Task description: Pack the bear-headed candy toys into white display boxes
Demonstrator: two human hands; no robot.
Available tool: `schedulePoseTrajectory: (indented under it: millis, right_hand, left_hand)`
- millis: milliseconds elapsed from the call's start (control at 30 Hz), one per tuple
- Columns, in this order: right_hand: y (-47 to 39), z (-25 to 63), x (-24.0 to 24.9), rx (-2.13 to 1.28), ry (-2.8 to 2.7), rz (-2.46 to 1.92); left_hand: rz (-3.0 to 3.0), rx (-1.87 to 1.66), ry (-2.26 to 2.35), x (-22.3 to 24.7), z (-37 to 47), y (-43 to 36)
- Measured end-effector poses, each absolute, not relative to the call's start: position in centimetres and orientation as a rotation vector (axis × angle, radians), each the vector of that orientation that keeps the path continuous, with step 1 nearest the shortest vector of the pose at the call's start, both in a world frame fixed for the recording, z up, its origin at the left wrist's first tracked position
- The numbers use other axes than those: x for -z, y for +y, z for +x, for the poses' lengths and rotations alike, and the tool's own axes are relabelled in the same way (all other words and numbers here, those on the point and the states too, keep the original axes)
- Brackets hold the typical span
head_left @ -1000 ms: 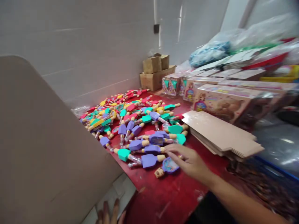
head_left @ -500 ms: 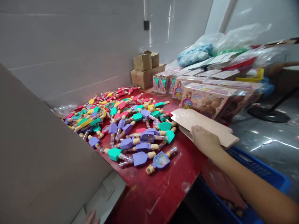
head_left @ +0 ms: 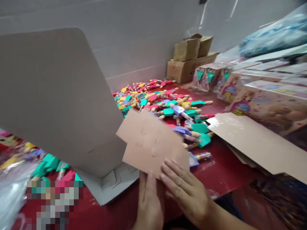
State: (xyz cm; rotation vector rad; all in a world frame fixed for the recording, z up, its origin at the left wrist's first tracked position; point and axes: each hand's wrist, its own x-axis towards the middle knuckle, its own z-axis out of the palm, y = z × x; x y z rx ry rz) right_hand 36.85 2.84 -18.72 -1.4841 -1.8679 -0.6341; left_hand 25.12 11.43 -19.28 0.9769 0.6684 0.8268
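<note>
Both of my hands are on a pale pink-tan cardboard piece (head_left: 153, 143) with a notched edge and small cut slits, tilted up above the red table. My left hand (head_left: 148, 204) grips its lower edge from below. On the right side of that edge, my right hand (head_left: 184, 191) lies with fingers over the face; its thumb is hidden. Just left of the piece stands a grey-white open carton (head_left: 59, 99) with a tall raised back panel and a low tray-like base. Beyond, candy-filled toy scoops (head_left: 200, 128) in teal, purple, red and yellow lie heaped.
More flat pink sheets (head_left: 259, 140) are stacked at the table's right edge. Printed display boxes (head_left: 275, 99) stand behind them. Brown cartons (head_left: 184, 67) sit against the wall. Plastic film (head_left: 14, 182) and more scoops lie at lower left on the red table (head_left: 230, 175).
My right hand has come left from the sheet stack with a cardboard piece. My left hand has risen to hold it too. The view has turned left, and the carton shows more fully.
</note>
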Motion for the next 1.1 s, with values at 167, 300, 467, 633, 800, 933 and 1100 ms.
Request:
schedulePoseTrajectory:
  millis: [167,300,467,633,800,933,1100]
  right_hand:
    - [3.7,39.8,17.9,0.735,-1.313,-1.674]
    - [4.6,40.1,17.9,0.378,-1.11,-1.797]
    - [6.0,36.6,18.6,0.057,-0.995,-1.74]
    - [6.0,34.7,18.1,-0.625,-0.889,-1.427]
    - [5.8,35.0,17.4,-1.105,-0.924,-1.064]
    - [5.1,37.4,16.3,-0.787,-1.211,-1.412]
    - [4.1,37.9,15.2,-0.073,-1.843,-1.709]
  left_hand:
    - [0.762,-0.914,0.802,18.3,25.5,11.5]
    - [0.85,-0.996,0.812,18.8,25.8,11.3]
    - [1.142,-1.177,0.913,19.0,25.4,11.8]
    - [1.174,-1.042,0.92,18.7,24.4,12.1]
    - [0.818,-0.6,0.612,19.0,23.6,11.3]
    - [1.257,-0.847,0.81,17.8,21.5,11.9]
    - [2.029,-1.61,1.022,16.2,18.1,10.9]
